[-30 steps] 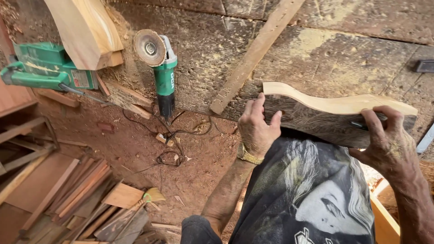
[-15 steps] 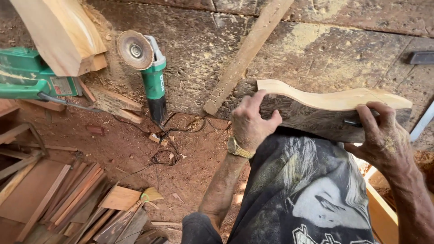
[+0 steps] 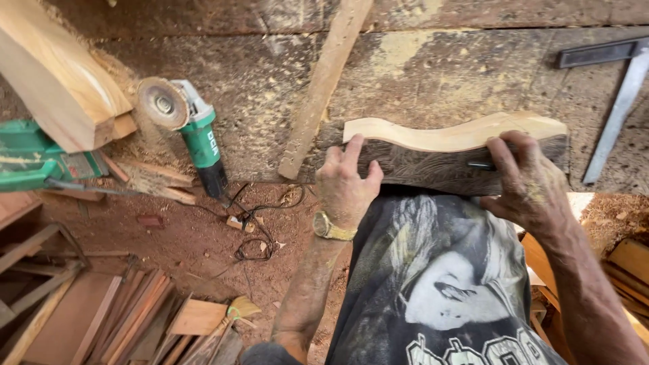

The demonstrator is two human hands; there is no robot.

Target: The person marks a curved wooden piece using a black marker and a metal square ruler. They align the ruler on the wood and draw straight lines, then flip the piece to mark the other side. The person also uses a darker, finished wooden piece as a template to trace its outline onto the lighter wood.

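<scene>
A curved wooden piece (image 3: 453, 145) with a pale wavy top edge and a dark carved face stands on its edge at the near side of the dusty workbench (image 3: 419, 74). My left hand (image 3: 346, 184), with a gold watch on the wrist, grips its left end. At the right end my right hand (image 3: 529, 182) holds the piece, with a dark pencil-like stick (image 3: 481, 165) pinned under the fingers.
A green angle grinder (image 3: 189, 128) lies at the bench's left edge, its cable trailing to the floor. A long wooden batten (image 3: 324, 84) lies diagonally on the bench. A metal square (image 3: 618, 94) sits at the right. Timber blocks (image 3: 57, 74) and offcuts (image 3: 122, 318) lie at the left.
The curved piece has swung level and closer along the bench edge. Both hands have stayed on its ends. The view has shifted a little to the left.
</scene>
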